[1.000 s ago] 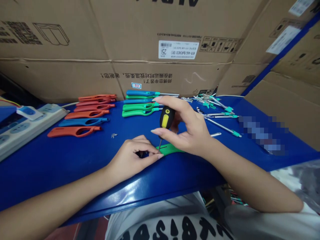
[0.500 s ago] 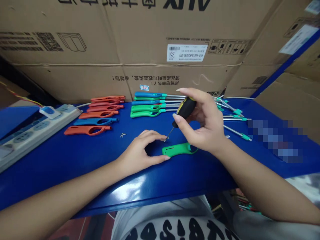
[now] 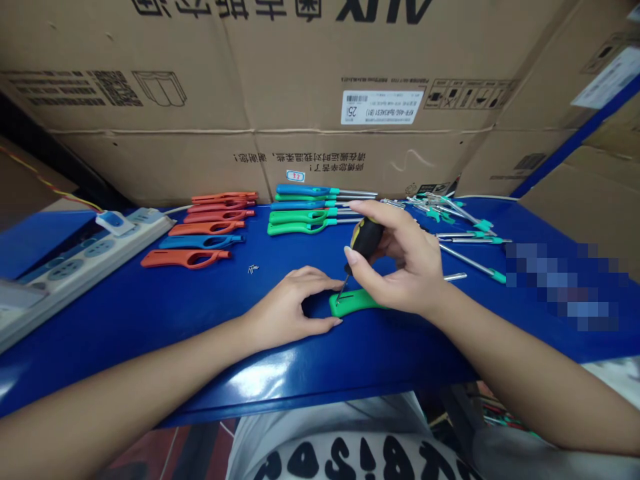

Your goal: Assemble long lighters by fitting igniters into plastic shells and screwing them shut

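Observation:
A black and yellow screwdriver (image 3: 367, 238) is gripped in my right hand (image 3: 407, 267). It slopes down, and its thin shaft meets the left end of a green lighter handle (image 3: 353, 303) lying on the blue table. A small screw may be at the tip, too small to make out. My left hand (image 3: 287, 307) rests on the table with thumb and index finger apart, one on each side of that end. Whether those fingertips touch the handle I cannot tell. The handle's right part is hidden by my right hand. Several small screws (image 3: 253, 269) lie in a pile left of my hands.
Orange and blue lighter handles (image 3: 185, 258) lie in a row at left, beside a white power strip (image 3: 85, 267). Green and blue lighters with metal tubes (image 3: 303, 217) lie at the back. Loose metal tubes (image 3: 473, 262) are at right. Cardboard (image 3: 300, 153) stands behind the table.
The screwdriver tip has moved from above the handle's far edge down onto its left end. My left index finger has come away from the tip. The view has shifted slightly.

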